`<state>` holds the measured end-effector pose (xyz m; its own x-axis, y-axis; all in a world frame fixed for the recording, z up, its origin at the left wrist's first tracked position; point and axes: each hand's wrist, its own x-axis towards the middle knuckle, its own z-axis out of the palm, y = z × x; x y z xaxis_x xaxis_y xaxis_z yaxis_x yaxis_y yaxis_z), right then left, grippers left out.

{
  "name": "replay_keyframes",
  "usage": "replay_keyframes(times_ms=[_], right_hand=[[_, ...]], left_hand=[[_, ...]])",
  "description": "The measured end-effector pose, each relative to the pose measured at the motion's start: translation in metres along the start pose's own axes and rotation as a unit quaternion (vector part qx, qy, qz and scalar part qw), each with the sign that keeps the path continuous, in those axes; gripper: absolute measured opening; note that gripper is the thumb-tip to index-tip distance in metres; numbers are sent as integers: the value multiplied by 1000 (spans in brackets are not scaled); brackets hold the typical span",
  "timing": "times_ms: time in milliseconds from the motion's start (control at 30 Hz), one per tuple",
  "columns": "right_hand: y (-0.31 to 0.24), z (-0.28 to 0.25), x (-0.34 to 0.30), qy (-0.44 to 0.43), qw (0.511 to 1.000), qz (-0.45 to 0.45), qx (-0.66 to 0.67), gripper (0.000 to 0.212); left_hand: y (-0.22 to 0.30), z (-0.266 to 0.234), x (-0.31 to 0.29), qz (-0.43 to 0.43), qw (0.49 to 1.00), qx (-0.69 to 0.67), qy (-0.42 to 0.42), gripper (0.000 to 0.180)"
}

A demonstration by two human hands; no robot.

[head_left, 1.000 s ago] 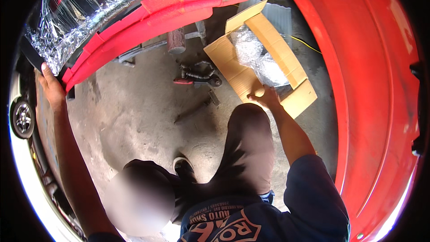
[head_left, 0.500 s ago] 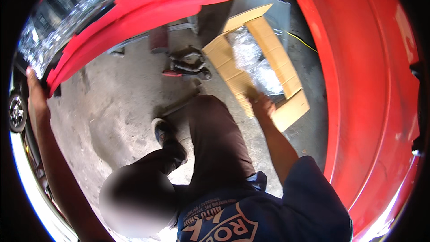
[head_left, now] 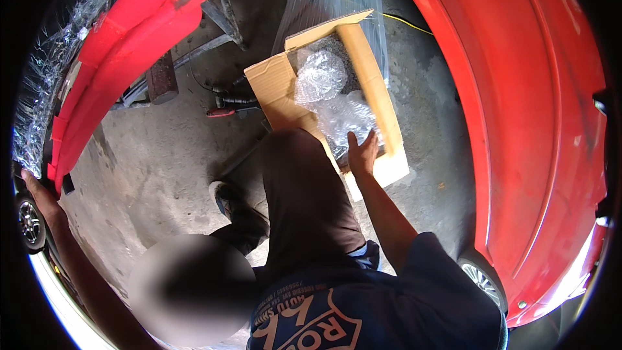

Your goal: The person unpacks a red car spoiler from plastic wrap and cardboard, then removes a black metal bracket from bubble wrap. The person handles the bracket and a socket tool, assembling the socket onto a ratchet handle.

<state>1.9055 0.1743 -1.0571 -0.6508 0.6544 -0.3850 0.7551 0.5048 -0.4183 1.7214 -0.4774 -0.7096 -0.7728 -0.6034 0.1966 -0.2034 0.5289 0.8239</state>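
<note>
Over the near end of the uncovered cardboard box (head_left: 370, 65), the right hand (head_left: 364, 157) had its grip loose, fingers spread and nothing held; whether it touched the crumpled bubble wrap (head_left: 324, 75) inside could not be told. At the lower end of the red curved panel (head_left: 107, 71), the left hand (head_left: 45, 199) met a corner of clear plastic film (head_left: 32, 113); its grip was too shadowed to tell whether it had closed.

A slack left hand could have let the panel tip or scrape the concrete floor (head_left: 162, 149). The knee (head_left: 295, 155), close against the box, could have nudged it askew, and a snagging finger could have torn the wrap.

The panel's upper end was cut off, its support out of view. Bubble wrap hid the box's contents, and shadow blurred the red-handled tool (head_left: 221, 113).
</note>
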Motion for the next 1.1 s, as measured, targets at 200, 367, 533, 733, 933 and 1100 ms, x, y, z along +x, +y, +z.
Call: replay_keyframes(times_ms=[200, 367, 533, 733, 933, 1100], right_hand=[[11, -77, 60, 190, 960, -204, 26, 108], [9, -80, 118, 61, 960, -92, -259, 114], [-26, -99, 165, 86, 993, -41, -72, 62], [38, -104, 79, 2, 812, -31, 583, 33], [163, -82, -120, -224, 958, 150, -92, 67], [197, -103, -128, -486, 832, 0, -268, 118]], left_hand=[[-16, -1, 25, 41, 999, -33, 4, 85], [-23, 1, 32, 35, 997, -66, -1, 81], [-15, 5, 28, 39, 998, -46, 4, 79], [-23, -2, 35, 70, 997, -14, -3, 78], [-16, 2, 26, 68, 998, -3, -4, 82], [7, 24, -1, 62, 995, -6, 77, 83]])
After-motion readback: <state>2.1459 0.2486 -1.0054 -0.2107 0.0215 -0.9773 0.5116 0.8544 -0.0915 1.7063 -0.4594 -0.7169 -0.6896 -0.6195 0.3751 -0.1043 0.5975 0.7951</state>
